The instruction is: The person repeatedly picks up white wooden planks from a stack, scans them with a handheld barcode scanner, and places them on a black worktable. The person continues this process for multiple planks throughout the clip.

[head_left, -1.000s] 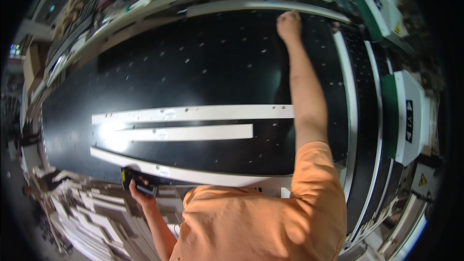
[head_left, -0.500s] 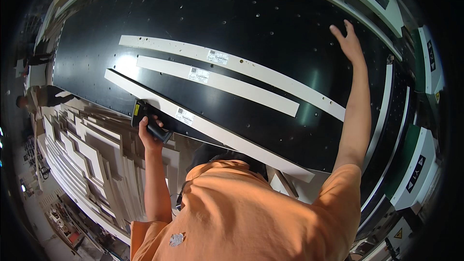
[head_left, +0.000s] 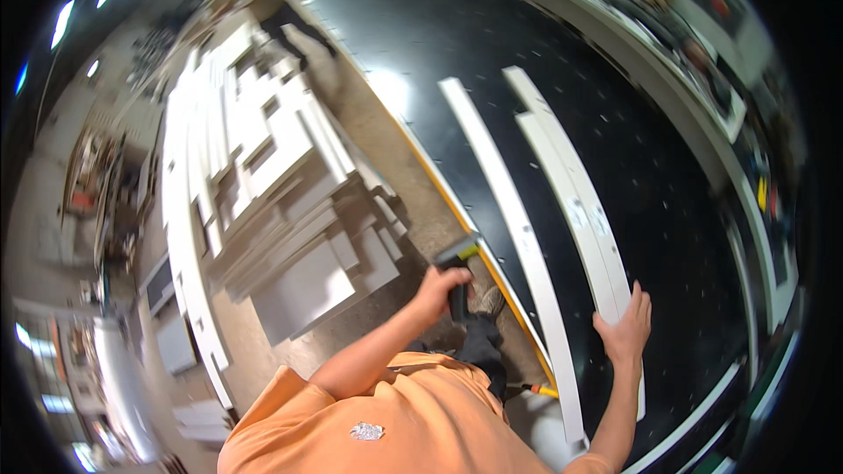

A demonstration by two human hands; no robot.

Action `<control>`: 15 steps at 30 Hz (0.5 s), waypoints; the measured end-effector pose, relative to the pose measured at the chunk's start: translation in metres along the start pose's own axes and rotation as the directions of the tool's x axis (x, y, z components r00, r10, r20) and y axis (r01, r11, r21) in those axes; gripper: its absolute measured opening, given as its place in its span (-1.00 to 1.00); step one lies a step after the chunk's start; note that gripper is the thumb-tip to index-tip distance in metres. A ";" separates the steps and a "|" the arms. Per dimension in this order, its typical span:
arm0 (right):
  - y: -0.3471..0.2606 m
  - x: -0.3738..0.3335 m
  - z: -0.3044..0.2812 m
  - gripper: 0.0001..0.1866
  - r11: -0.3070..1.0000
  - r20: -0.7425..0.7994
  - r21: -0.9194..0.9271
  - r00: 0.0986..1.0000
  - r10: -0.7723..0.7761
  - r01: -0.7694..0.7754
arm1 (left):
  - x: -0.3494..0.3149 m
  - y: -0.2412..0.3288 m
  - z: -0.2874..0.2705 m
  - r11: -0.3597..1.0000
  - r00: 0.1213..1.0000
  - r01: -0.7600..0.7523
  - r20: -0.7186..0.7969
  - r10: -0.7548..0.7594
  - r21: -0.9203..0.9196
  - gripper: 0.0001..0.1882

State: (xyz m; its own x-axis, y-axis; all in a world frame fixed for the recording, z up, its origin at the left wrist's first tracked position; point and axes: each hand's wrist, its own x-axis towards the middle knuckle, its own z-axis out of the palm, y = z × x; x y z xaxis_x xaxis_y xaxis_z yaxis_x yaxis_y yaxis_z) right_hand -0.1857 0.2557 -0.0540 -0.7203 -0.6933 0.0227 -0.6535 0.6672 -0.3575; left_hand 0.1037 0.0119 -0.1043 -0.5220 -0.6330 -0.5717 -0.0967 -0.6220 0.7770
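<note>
My left hand (head_left: 437, 293) is wrapped round the handle of a black handheld scanner (head_left: 459, 300), held beside the near edge of the black table (head_left: 430, 31). Over two long white strips, my right hand (head_left: 625, 330) has its thumb at one edge and its fingers at the other, closed across them. The outer strip (head_left: 536, 98) and inner strip (head_left: 557, 168) lie side by side on the table, their far ends offset, each with a blurred label. A third white strip (head_left: 511, 202) lies apart, nearer the table's left edge.
Left of the table stand stacked white and grey panels (head_left: 290, 162). Another person (head_left: 263, 0) is at the far end, between stack and table. A long rail (head_left: 615, 61) borders the table's far right side. A yellow-and-red handled tool (head_left: 537, 391) sits by my legs.
My view has turned left. The right hand, earlier open above the table, now grips two strips, which have come together side by side. My left hand still holds the scanner.
</note>
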 end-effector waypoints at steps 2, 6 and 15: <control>-0.012 0.004 -0.005 -0.17 0.985 0.119 0.170 0.993 0.016 -0.036 | -0.044 -0.009 -0.020 0.999 0.989 0.041 0.139 -0.044 0.027 -0.73; -0.042 0.000 -0.014 -0.37 0.691 0.442 0.667 0.895 -0.064 -0.280 | -0.121 -0.039 -0.051 0.988 0.992 -0.054 0.101 0.069 -0.143 -0.73; -0.223 -0.163 0.007 0.02 0.208 0.387 0.922 0.804 -0.451 -0.327 | -0.320 -0.089 -0.145 0.881 0.907 -0.371 0.088 0.411 -0.295 -0.68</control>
State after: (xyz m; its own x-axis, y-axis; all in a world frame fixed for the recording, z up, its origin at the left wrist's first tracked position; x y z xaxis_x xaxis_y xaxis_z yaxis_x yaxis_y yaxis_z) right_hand 0.0796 0.2179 0.0154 -0.1941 -0.9640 -0.1819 0.3137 0.1147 -0.9426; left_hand 0.4018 0.2030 -0.0289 -0.5876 -0.7897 -0.1762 0.3584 -0.4492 0.8184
